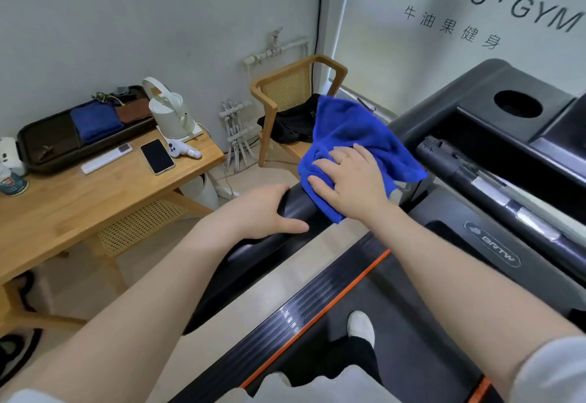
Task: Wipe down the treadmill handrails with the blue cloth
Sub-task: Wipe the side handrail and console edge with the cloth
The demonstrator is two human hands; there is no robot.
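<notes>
The right hand (pixel 350 182) lies flat, fingers spread, pressing a crumpled bright blue cloth (pixel 355 136) onto the dark rounded left treadmill handrail (pixel 293 209). The left hand (pixel 263 210) sits just behind on the rail, its grip curled over it. Loose cloth bunches ahead of the fingers — it could slide off the rail's far side. A wooden cane-backed chair (pixel 285 85) stands near; the light wooden bench (pixel 95 193), holding a black phone (pixel 157 156), stands well apart.
</notes>
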